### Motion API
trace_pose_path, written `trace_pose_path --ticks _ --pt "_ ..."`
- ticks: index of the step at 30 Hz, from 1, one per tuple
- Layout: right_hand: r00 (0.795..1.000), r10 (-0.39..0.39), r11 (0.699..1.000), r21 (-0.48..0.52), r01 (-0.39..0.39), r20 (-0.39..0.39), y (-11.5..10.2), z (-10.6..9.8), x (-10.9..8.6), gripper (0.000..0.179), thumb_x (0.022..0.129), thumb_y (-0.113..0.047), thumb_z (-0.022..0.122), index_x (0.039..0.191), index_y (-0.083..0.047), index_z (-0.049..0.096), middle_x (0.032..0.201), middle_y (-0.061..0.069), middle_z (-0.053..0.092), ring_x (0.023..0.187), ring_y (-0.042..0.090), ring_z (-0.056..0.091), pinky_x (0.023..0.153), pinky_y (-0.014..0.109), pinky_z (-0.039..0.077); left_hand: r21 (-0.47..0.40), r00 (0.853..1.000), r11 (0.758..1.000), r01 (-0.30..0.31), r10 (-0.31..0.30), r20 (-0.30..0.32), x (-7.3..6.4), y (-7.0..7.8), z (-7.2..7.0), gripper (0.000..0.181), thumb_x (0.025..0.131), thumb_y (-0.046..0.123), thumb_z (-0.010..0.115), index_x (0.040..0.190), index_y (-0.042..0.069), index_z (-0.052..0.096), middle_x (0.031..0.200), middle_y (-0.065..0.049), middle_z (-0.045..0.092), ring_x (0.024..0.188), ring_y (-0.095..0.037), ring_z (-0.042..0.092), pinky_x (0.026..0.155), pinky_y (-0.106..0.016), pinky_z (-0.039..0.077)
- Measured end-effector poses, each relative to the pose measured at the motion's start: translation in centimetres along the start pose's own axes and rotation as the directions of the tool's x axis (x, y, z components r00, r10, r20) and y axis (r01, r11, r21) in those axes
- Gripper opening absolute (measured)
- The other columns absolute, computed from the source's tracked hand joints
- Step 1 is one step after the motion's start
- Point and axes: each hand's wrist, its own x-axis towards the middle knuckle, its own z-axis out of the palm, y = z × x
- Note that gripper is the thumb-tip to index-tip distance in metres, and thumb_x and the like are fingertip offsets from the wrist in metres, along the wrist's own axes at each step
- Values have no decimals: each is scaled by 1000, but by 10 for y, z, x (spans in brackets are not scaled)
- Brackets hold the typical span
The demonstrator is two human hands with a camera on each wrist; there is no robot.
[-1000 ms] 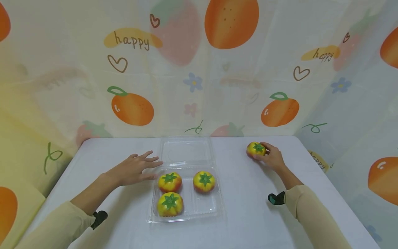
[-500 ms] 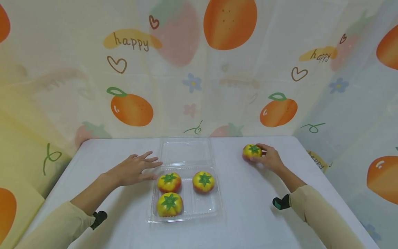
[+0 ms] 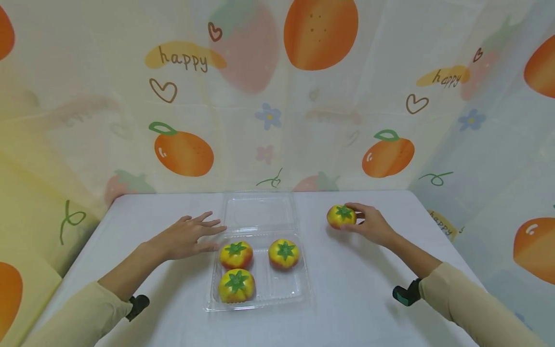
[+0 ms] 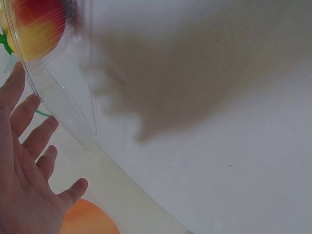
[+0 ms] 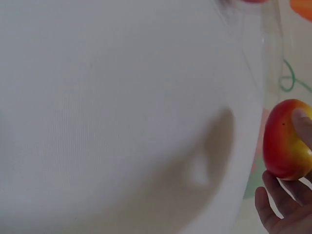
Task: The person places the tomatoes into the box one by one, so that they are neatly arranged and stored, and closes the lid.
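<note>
My right hand point(image 3: 372, 224) holds a yellow-and-red toy tomato point(image 3: 339, 217) with a green star-shaped top, thumb on one side and fingers on the other. In the right wrist view the held toy tomato point(image 5: 285, 141) shows its red underside, raised above the table. To the left, a clear plastic clamshell box point(image 3: 284, 300) lies with its lid point(image 3: 260, 212) folded back. Inside are three similar toy tomatoes: one back left point(image 3: 236, 254), one front left point(image 3: 236, 285), one back right point(image 3: 284, 254). My left hand point(image 3: 184, 237) spreads its fingers at the box's left edge, holding nothing.
A white cloth covers the table point(image 3: 347, 299). Behind it hangs a curtain point(image 3: 243, 125) printed with oranges, strawberries and hearts, which also runs along both sides. Dark wrist cameras sit at the left sleeve point(image 3: 138, 306) and right sleeve point(image 3: 407, 293).
My right hand has carried the toy tomato left and a little nearer, towards the box. My left hand and the box have stayed in place.
</note>
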Motion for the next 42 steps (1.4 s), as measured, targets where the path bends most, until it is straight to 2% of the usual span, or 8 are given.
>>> trace_pose_path --ticks 8,16,20,29,38,42 --pt "993 -99 994 53 96 57 -32 1 -14 66 86 -30 80 138 0 54 129 18 61 105 31 63 82 33 57 0 1000 1000 7 -7 3 0 0 -1 53 95 45 62 140 16 59 144 -13 55 142 -45 34 102 -72 34" --pt "976 -194 978 90 186 99 -67 13 -26 63 84 -28 82 136 -3 57 128 10 64 103 25 63 86 39 57 -4 1000 1000 16 -16 8 -1 -1 -1 55 95 48 61 141 17 59 145 -12 54 142 -45 33 102 -72 34" --pt "961 -237 970 98 224 146 -83 22 -34 64 84 -31 81 137 -4 56 131 8 63 105 22 64 88 39 57 4 1000 1000 4 -4 3 0 -2 -1 55 95 49 60 140 16 59 145 -12 54 142 -45 33 102 -71 35" --pt "905 -345 938 121 324 248 -111 39 -47 66 83 -32 82 137 -6 57 132 3 63 108 19 64 92 41 54 -2 1000 1000 -4 4 -7 -1 -1 1 54 96 47 61 140 16 59 144 -13 55 141 -45 34 101 -71 36" --pt "875 -354 934 73 350 331 -122 53 -54 65 82 -29 83 138 -11 56 134 -4 61 116 14 59 98 41 52 1 1000 1000 -10 10 -16 0 -1 3 54 95 46 61 140 16 60 144 -13 55 141 -45 34 101 -72 36" --pt "879 -322 944 42 329 352 -123 60 -55 66 82 -27 84 139 -11 55 134 -4 61 120 14 57 102 42 49 4 1000 1000 -11 11 -20 0 -1 2 53 95 45 62 139 15 60 143 -13 55 141 -45 35 100 -71 36"
